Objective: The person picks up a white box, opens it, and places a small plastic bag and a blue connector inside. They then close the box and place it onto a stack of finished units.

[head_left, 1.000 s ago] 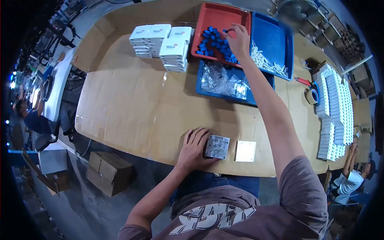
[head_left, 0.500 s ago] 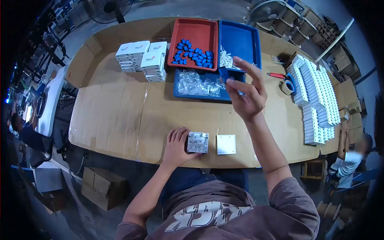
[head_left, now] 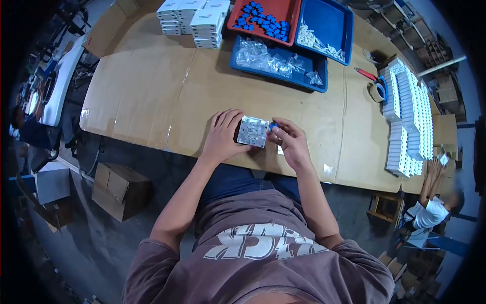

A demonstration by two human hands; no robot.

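Observation:
My left hand point(head_left: 223, 137) grips an open white square plastic box point(head_left: 252, 131) by its left side, near the table's front edge. Moulded parts show inside the box. At the box's right side, my right hand point(head_left: 292, 144) pinches a small blue plastic piece point(head_left: 273, 125) between thumb and fingers. Under that hand, a flat white square cover point(head_left: 280, 150) lies mostly hidden on the cardboard. More blue pieces point(head_left: 260, 21) like the pinched one lie in the red tray point(head_left: 236, 19) at the back.
A blue tray point(head_left: 331, 30) holds white plugs; another blue tray point(head_left: 298, 83) holds small clear bags point(head_left: 271, 61). Stacked white boxes point(head_left: 208, 25) stand back left. At right are a tape roll point(head_left: 377, 92), a red-handled tool point(head_left: 365, 74), long white stacks point(head_left: 410, 111) and a seated person point(head_left: 430, 210).
My right hand has come down from over the trays to the box, bringing the blue piece. My left hand stays on the box. The view has tilted down.

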